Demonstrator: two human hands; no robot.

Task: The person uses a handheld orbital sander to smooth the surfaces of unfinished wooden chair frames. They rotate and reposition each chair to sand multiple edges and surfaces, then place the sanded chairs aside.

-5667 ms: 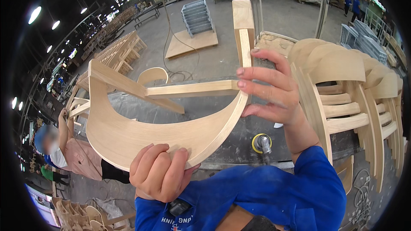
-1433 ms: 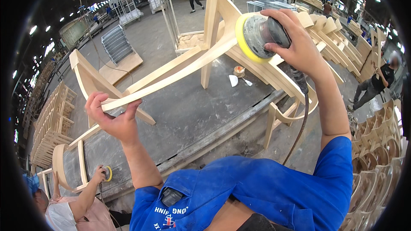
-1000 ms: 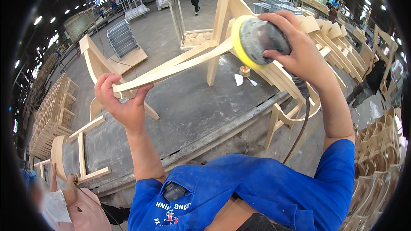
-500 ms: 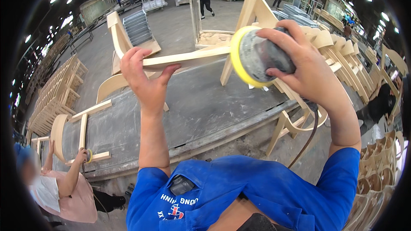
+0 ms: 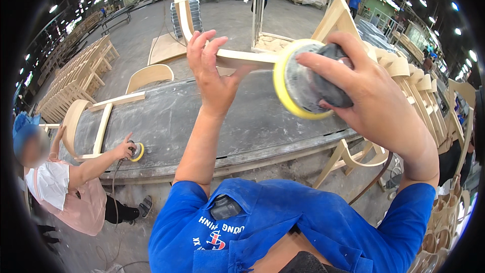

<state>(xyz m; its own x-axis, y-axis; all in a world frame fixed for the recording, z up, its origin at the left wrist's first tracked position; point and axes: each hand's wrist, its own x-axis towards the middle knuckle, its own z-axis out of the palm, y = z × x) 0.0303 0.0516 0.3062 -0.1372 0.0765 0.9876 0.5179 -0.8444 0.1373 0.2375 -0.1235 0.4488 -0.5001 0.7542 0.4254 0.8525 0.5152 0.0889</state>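
Right hand clamps an orbital sander. Left hand seems clasped round a chair frame, likely stiff, best edge-held.

The wooden chair frame is held over the table by the left hand, the curved edge taken between fingers and thumb. A round sander with a yellow rim is gripped by the right hand; its disc is tilted toward the frame, and the contact face is hidden. At left, a smaller sander is held over the table by a co-worker, whose other hand is placed at a curved frame. Beyond the table, a grey metal stack is seen beside a plywood board.
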